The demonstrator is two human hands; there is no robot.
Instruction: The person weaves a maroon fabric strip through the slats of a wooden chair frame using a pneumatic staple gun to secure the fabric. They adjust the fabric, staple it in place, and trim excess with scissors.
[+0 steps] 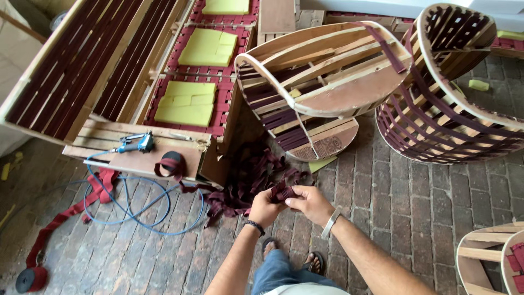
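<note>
My left hand and my right hand meet in front of me, both closed on a small bundle of dark maroon webbing strips. Just beyond the hands lies a loose pile of the same maroon strips on the brick floor. A round wooden chair frame with maroon webbing across it lies on its side behind the pile. My sandalled feet show below the hands.
A second webbed round frame stands at right, part of another at bottom right. Left: wooden seat frames with webbing and yellow foam pads, a blue pneumatic stapler with blue hose, a webbing roll, a red strap roll.
</note>
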